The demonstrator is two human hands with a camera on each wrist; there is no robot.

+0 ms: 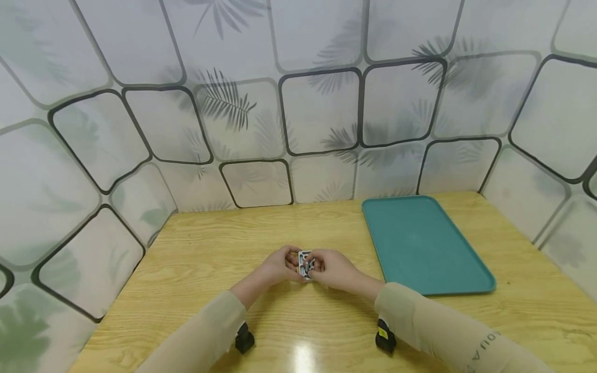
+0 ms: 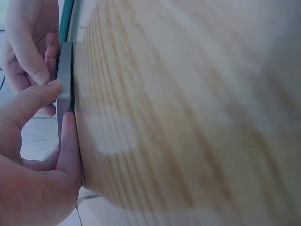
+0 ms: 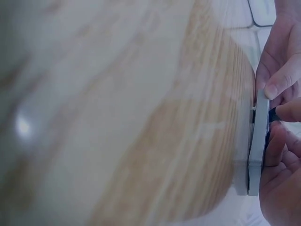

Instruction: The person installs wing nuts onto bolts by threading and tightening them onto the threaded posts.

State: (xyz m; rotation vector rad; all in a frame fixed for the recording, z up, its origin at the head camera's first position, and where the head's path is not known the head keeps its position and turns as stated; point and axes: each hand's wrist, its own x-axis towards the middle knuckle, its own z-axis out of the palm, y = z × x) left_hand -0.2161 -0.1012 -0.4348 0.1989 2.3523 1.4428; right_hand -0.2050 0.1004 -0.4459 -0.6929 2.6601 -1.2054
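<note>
My left hand (image 1: 280, 267) grips the left edge of a small flat, light grey rectangular case (image 1: 302, 257) with dark shapes on its face. In the left wrist view the left thumb presses the near side of the case (image 2: 65, 70) and the fingers lie along its edge. From the other side my right hand (image 1: 336, 268) reaches over the face, pinching a small dark piece (image 3: 273, 114) between thumb and finger, right at the surface of the case (image 3: 257, 146). The fingers hide much of the piece; I cannot tell its kind.
Both hands work over the middle of a wood-grain table (image 1: 219, 238). A teal tray (image 1: 420, 243) lies to the right, beyond the right forearm. Behind the table hangs a pale patterned curtain (image 1: 322, 114), which also runs along both sides.
</note>
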